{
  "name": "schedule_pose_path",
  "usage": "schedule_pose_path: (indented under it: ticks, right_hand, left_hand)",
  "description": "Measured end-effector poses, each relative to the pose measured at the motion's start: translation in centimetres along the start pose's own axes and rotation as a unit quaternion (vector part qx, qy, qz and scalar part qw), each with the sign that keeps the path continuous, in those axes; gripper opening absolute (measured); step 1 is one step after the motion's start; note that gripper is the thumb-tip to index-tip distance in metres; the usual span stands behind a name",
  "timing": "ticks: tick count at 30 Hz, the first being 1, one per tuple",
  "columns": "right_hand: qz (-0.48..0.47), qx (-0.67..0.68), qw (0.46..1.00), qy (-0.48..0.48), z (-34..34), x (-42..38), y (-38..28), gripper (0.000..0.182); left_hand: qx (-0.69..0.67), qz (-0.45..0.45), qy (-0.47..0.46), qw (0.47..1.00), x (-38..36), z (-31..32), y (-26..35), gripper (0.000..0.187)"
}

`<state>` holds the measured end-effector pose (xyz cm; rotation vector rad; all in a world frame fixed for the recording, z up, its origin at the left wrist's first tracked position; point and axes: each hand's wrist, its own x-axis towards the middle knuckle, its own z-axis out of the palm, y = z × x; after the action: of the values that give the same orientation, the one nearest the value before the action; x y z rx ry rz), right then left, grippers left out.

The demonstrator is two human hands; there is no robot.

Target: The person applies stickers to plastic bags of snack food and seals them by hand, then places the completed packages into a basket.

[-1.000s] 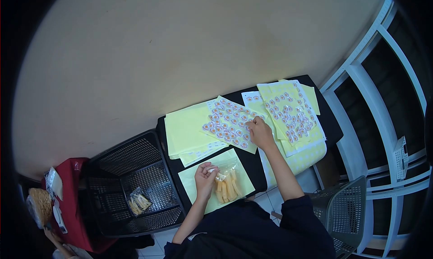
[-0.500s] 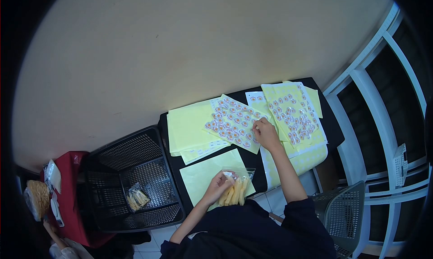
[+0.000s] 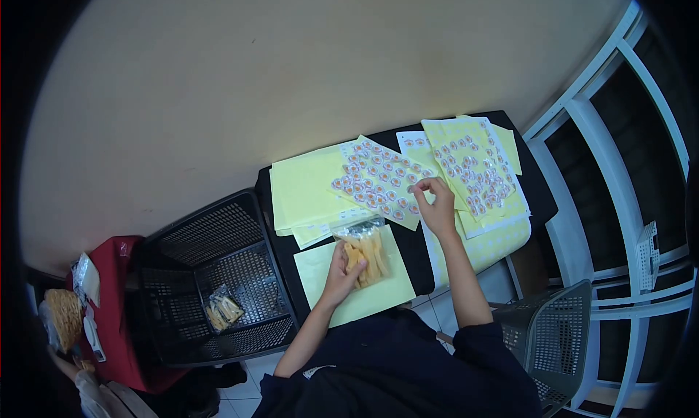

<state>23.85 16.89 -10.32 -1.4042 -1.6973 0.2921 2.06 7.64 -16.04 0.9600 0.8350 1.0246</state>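
My left hand [image 3: 341, 278] is closed around a clear plastic bag of pale yellow stick-shaped snacks [image 3: 374, 254], held over a plain yellow sheet [image 3: 393, 293]. My right hand [image 3: 438, 208] has thumb and forefinger pinched at a small round sticker [image 3: 412, 189], at the right edge of a sticker sheet [image 3: 373, 179]. Whether that sticker is fully off its backing is too small to tell. Rows of round stickers with orange centres cover the sheet.
More sticker sheets [image 3: 473, 163] lie to the right, and yellow sheets [image 3: 306, 192] to the left. A black crate [image 3: 204, 247] holds bagged snacks [image 3: 223, 309]. A grey-green basket [image 3: 561, 338] stands at right. Another person's arm [image 3: 65, 363] is by the red-covered table [image 3: 116, 301].
My left hand has lifted the bag up and away from my body, over the yellow sheet. My right hand has drawn slightly back and right, fingers pinched. The other person's arm has come further in.
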Motion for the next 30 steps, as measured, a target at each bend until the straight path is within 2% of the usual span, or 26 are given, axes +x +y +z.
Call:
schedule_pose_path:
  ticks: [2, 3, 4, 5, 6, 8, 14, 23, 30]
  right_hand:
    - [0.142, 0.110, 0.983, 0.036, 0.2, -1.9, -1.9, 0.009]
    - [0.162, 0.159, 0.973, 0.037, 0.8, -3.2, -2.4, 0.008]
    - [0.209, 0.176, 0.962, -0.001, 1.0, -4.4, -3.4, 0.008]
    - [0.222, 0.259, 0.940, -0.007, 2.2, -6.0, -3.5, 0.008]
    - [0.244, 0.268, 0.931, -0.047, 1.4, -6.5, -6.1, 0.008]
    - [0.241, 0.179, 0.951, -0.080, 2.2, -8.1, -6.9, 0.015]
    - [0.227, 0.172, 0.958, -0.027, 3.1, -8.5, -9.3, 0.029]
    - [0.196, 0.147, 0.969, 0.026, 4.0, -9.0, -9.1, 0.025]
    - [0.160, 0.118, 0.980, 0.025, 4.5, -8.9, -8.7, 0.020]
  left_hand:
    - [-0.038, 0.025, 0.019, 0.999, 0.4, 0.2, 0.5, 0.060]
    - [-0.042, 0.027, 0.019, 0.999, 0.7, -0.2, -0.2, 0.060]
    - [-0.042, 0.027, 0.018, 0.999, 0.7, -0.2, -0.3, 0.060]
    - [-0.059, 0.021, 0.021, 0.998, 0.8, -0.3, -0.4, 0.059]
    - [-0.077, 0.015, 0.024, 0.997, 0.8, -0.2, -0.5, 0.058]
    - [-0.103, 0.008, 0.016, 0.994, 0.8, -0.3, -0.3, 0.058]
    - [-0.106, 0.012, -0.011, 0.994, 0.7, -0.5, -0.4, 0.060]
    - [-0.095, 0.030, -0.008, 0.995, 0.6, -0.2, -0.1, 0.058]
    - [-0.099, 0.037, -0.001, 0.994, 0.6, -0.1, -0.3, 0.059]
